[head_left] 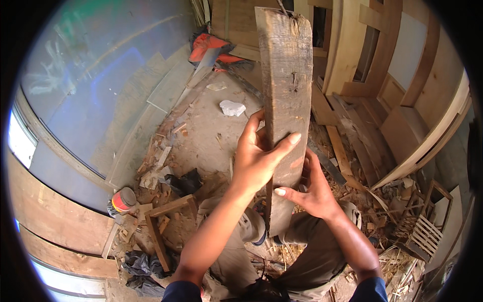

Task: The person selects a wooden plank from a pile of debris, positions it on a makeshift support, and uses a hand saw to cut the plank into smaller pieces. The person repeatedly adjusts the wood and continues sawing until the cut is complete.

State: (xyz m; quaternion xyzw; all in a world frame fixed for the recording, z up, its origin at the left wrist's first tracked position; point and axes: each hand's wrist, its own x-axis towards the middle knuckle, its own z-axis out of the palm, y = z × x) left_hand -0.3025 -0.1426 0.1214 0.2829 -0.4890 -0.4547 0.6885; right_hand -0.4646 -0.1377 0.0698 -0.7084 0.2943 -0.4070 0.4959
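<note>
A long, weathered wooden plank stands nearly upright in front of me, its lower end between my knees. Its face is grey-brown with dark stains, and the top end is rough and split, with a thin dark piece sticking up there. My left hand grips the plank around its left edge, thumb across the face. Lower down, my right hand holds it from the right edge, thumb on the face near the bottom. The fingers of both hands are partly hidden behind the wood.
Wood scraps and shavings litter the floor around my feet. A red-banded can and a small wooden frame are at left. A white chunk lies ahead, near an orange and black bag. Wooden panels lean at right, beside a slatted piece.
</note>
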